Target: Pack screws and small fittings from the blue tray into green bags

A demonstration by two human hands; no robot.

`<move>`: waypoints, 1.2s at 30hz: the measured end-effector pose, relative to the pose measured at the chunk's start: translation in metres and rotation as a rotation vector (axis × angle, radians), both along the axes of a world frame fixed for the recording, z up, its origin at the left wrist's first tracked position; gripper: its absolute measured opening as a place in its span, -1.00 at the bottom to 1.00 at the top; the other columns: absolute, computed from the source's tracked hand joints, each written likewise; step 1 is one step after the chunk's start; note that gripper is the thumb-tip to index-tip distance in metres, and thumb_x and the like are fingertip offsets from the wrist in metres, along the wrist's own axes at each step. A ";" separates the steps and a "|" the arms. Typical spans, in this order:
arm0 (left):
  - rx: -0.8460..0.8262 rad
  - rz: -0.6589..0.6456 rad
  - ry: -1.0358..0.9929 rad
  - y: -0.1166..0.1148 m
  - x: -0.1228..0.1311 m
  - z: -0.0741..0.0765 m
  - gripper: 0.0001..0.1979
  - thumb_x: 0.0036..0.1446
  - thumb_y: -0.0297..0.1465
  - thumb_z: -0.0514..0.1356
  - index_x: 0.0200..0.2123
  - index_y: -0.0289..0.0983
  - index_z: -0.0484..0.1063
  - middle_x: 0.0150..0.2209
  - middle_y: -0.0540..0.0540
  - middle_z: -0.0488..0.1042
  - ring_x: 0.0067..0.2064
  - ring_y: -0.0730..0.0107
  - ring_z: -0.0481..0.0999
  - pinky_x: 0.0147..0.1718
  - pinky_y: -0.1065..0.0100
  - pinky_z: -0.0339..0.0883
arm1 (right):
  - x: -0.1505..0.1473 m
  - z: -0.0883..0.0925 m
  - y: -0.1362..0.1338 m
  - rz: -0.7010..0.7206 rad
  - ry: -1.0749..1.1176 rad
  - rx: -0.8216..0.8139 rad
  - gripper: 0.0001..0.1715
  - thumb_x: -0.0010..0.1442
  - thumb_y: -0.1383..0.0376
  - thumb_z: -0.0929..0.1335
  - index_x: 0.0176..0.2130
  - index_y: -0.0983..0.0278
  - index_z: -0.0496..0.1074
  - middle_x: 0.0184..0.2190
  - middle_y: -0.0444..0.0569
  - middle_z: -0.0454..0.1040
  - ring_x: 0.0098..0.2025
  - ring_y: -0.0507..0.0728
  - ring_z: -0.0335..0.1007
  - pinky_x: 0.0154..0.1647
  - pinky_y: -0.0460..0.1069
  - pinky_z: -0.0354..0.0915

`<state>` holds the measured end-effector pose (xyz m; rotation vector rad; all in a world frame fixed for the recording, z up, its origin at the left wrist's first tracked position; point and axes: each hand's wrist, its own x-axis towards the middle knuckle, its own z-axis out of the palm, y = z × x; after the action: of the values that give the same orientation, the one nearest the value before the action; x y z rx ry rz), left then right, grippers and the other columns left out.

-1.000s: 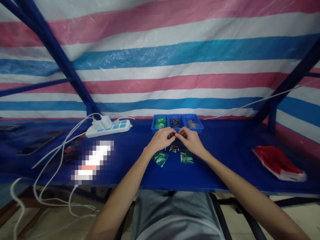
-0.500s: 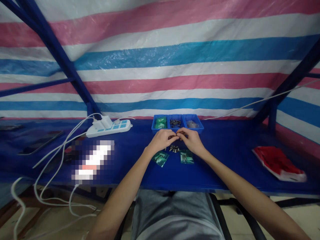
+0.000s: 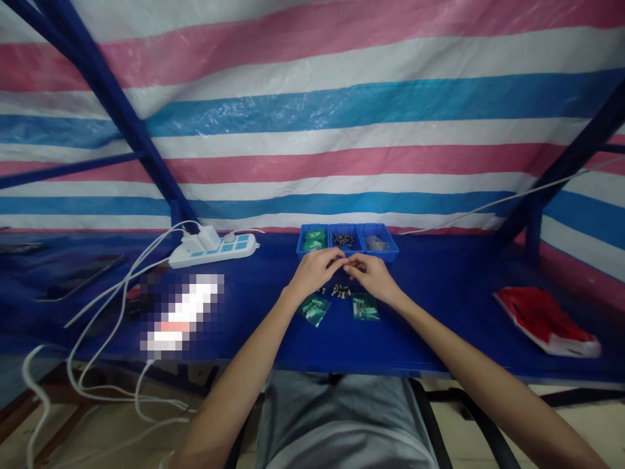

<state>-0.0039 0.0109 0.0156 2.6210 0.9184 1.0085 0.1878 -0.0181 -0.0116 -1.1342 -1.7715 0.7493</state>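
Note:
My left hand [image 3: 317,270] and my right hand [image 3: 372,273] meet fingertip to fingertip just in front of the blue bins. Both have thumb and fingers pinched together; whatever is between them is too small or hidden to make out. Below the hands lies a small pile of dark-headed screws [image 3: 341,291] on the blue table [image 3: 332,348]. A green plastic packet [image 3: 315,310] with pale pieces inside rests beneath my left wrist. Another green packet [image 3: 365,307], holding similar long pieces, lies near my right wrist.
Behind the hands stand three joined blue bins: one with green packets [image 3: 314,240], one with screws [image 3: 344,240], one with clear plastic pieces [image 3: 375,243]. A white power strip [image 3: 215,251] with cables is at left. A red-and-white packet [image 3: 545,320] lies at right.
The fingers of both hands have shifted slightly where they meet, and my right fingers are curled in more. The packets and pile look unmoved.

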 end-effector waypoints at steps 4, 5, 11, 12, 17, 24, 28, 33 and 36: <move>0.043 -0.013 0.007 -0.001 0.000 0.001 -0.76 0.39 -0.35 0.04 -0.19 -0.25 0.50 -0.21 -0.09 0.56 -0.22 0.34 0.53 -0.23 0.34 0.34 | 0.000 0.000 0.001 0.000 0.026 -0.020 -0.82 0.21 0.18 0.36 -0.30 0.25 0.46 -0.45 -0.09 0.51 -0.43 0.13 0.49 -0.33 0.00 0.35; 0.048 -0.010 0.011 -0.001 0.000 0.001 -0.77 0.38 -0.37 0.04 -0.19 -0.25 0.50 -0.21 -0.10 0.56 -0.22 0.34 0.52 -0.24 0.33 0.34 | 0.000 0.000 0.001 -0.001 0.031 -0.021 -0.81 0.21 0.17 0.36 -0.31 0.25 0.45 -0.46 -0.09 0.51 -0.44 0.12 0.48 -0.33 0.00 0.35; 0.039 -0.002 0.032 -0.002 0.000 0.000 -0.81 0.26 -0.39 0.14 -0.09 -0.27 0.48 -0.31 -0.07 0.52 -0.37 0.41 0.46 -0.36 0.37 0.30 | 0.000 0.003 0.000 -0.012 0.141 -0.051 -0.74 0.18 0.10 0.40 -0.30 0.25 0.40 -0.46 -0.11 0.46 -0.44 0.11 0.47 -0.40 -0.02 0.34; 0.036 -0.003 0.031 -0.002 -0.001 0.000 -0.80 0.25 -0.39 0.16 -0.09 -0.27 0.48 -0.32 -0.06 0.52 -0.38 0.42 0.45 -0.37 0.38 0.30 | 0.000 0.004 0.000 -0.009 0.165 -0.068 -0.73 0.16 0.09 0.41 -0.29 0.24 0.39 -0.45 -0.12 0.46 -0.44 0.10 0.47 -0.44 -0.04 0.33; 0.043 0.000 0.042 0.000 -0.001 -0.002 -0.81 0.28 -0.30 0.16 -0.14 -0.26 0.49 -0.32 -0.05 0.50 -0.39 0.43 0.43 -0.33 0.38 0.30 | 0.000 0.007 -0.002 0.021 0.222 -0.175 -0.63 0.11 0.01 0.43 -0.26 0.24 0.41 -0.42 -0.08 0.48 -0.43 0.10 0.45 -0.62 -0.10 0.19; 0.066 -0.006 0.044 0.000 -0.001 -0.004 -0.81 0.33 -0.30 0.13 -0.12 -0.26 0.48 -0.32 -0.04 0.48 -0.35 0.44 0.44 -0.32 0.40 0.29 | 0.003 0.010 -0.003 0.062 0.283 -0.239 -0.61 0.13 -0.02 0.42 -0.32 0.27 0.48 -0.44 -0.05 0.49 -0.41 0.09 0.44 -0.59 -0.12 0.22; 0.068 -0.013 0.053 -0.001 0.001 -0.005 -0.81 0.32 -0.33 0.13 -0.09 -0.25 0.47 -0.31 -0.04 0.48 -0.36 0.45 0.43 -0.32 0.40 0.29 | 0.006 0.003 0.002 0.021 0.221 -0.193 -0.58 0.17 -0.04 0.39 -0.33 0.28 0.51 -0.48 -0.06 0.49 -0.48 0.06 0.39 -0.58 -0.11 0.22; 0.070 -0.005 0.081 -0.004 0.002 -0.005 -0.81 0.32 -0.33 0.13 -0.10 -0.26 0.47 -0.33 -0.04 0.49 -0.36 0.41 0.46 -0.35 0.40 0.28 | 0.008 0.000 0.004 -0.044 0.105 -0.127 -0.57 0.21 -0.02 0.36 -0.33 0.29 0.53 -0.53 -0.07 0.48 -0.54 0.07 0.34 -0.56 -0.08 0.24; 0.051 0.008 0.094 -0.005 0.003 -0.004 -0.79 0.35 -0.33 0.09 -0.07 -0.26 0.45 -0.32 -0.06 0.53 -0.33 0.37 0.50 -0.36 0.38 0.29 | 0.007 0.003 0.002 -0.092 0.001 -0.038 -0.61 0.26 0.03 0.32 -0.33 0.27 0.53 -0.54 -0.07 0.49 -0.52 0.09 0.37 -0.51 -0.05 0.25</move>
<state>-0.0013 0.0063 0.0114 2.7301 0.9354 0.9302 0.1952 -0.0162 -0.0084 -1.2319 -1.6985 0.7312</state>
